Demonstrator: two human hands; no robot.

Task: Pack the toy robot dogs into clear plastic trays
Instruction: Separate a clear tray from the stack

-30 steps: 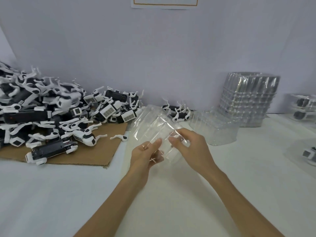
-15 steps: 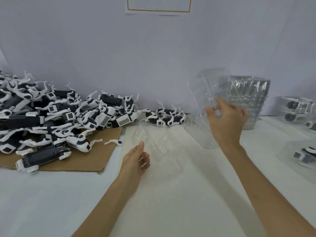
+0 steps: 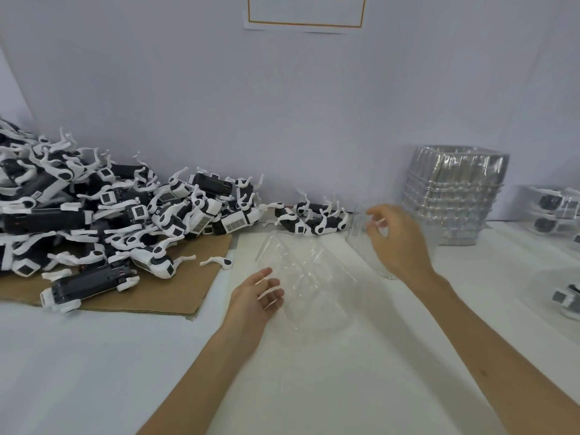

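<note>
**Two hands, two clear trays, and lots of toy dogs waiting**

A person works at a white table (image 3: 314,387). The left hand (image 3: 255,298) is open, with loose, nearly straight fingers. Its fingertips touch the near edge of a clear plastic tray (image 3: 310,274). This tray lies on the table, right in the middle, and no toy dog is in it.

The right hand (image 3: 400,243) is farther back and to the right. Its fingers are bent over a second clear plastic tray (image 3: 361,233), which sits on the table too. The plastic is see-through and hard to see, so I cannot tell if the fingers grip it or only touch it.

A tall stack of clear plastic trays (image 3: 455,196) stands just behind that hand, by the pale wall (image 3: 282,105).

On the left is a big pile of black and white toy robot dogs (image 3: 125,215). The pile lies on a flat brown cardboard sheet (image 3: 175,290). A small white loose leg piece (image 3: 216,262) lies at the edge of the cardboard. A few more black and white toy dogs (image 3: 314,218) lie by the wall, between the big pile and the right hand.

At the far right are clear packs with toy dogs inside (image 3: 555,205), one on top of another. A paper sign with an orange border (image 3: 304,14) hangs on the wall up high.
</note>
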